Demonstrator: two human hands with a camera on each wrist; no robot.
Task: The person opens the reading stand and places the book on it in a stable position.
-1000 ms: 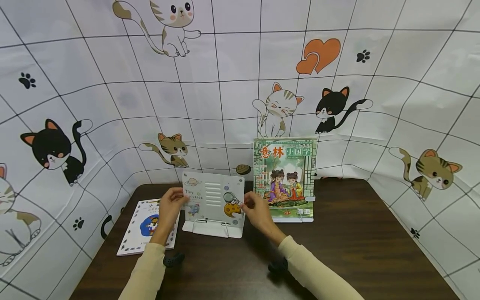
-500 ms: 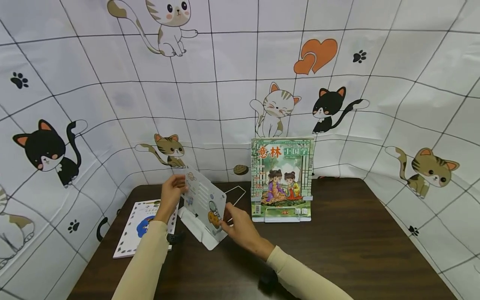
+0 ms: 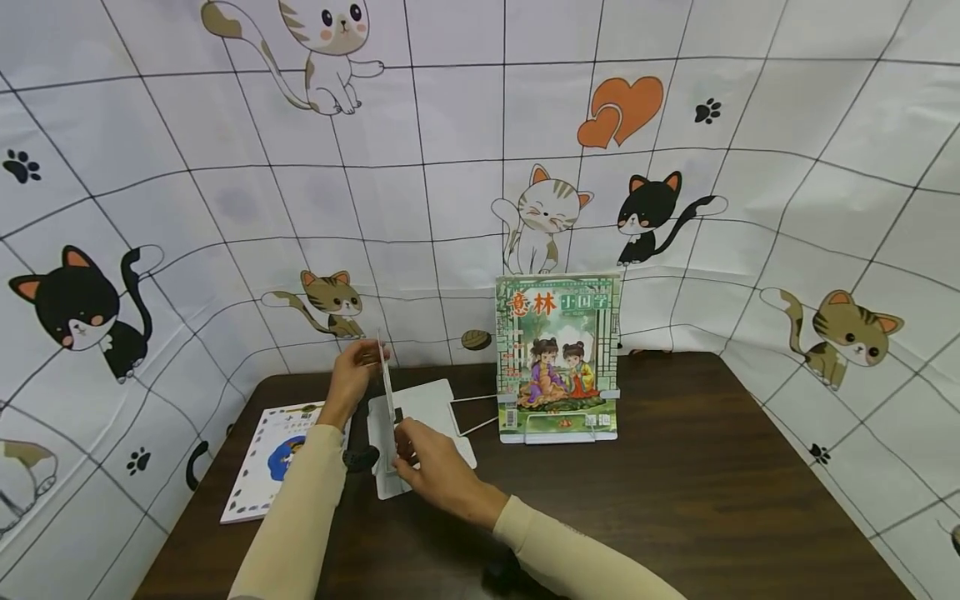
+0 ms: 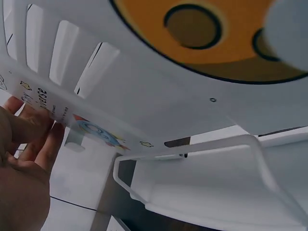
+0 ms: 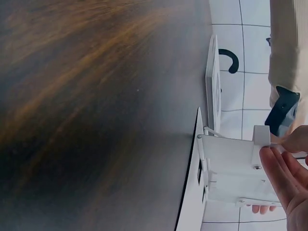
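A white book stand (image 3: 427, 400) with a printed front panel stands on the table, its panel turned almost edge-on in the head view. My left hand (image 3: 352, 375) grips the panel's far edge; in the left wrist view, the fingers of that left hand (image 4: 31, 139) reach round beside the printed lettering. My right hand (image 3: 435, 467) pinches the near edge of the panel. In the right wrist view, the right thumb and fingers (image 5: 276, 171) are at a small white clip (image 5: 261, 137) on that edge. Below the panel, a white wire holder (image 4: 260, 163) crosses the stand's base.
A green magazine (image 3: 558, 358) leans upright on another white stand to the right. To the left, a white booklet (image 3: 262, 462) lies flat on the dark wooden table (image 3: 637, 517). A cat-patterned cloth (image 3: 450, 192) hangs behind and at the sides.
Both hands have turned the stand, so its panel has gone from facing the head camera to edge-on. The right hand has moved left and nearer. The magazine and booklet stay put.
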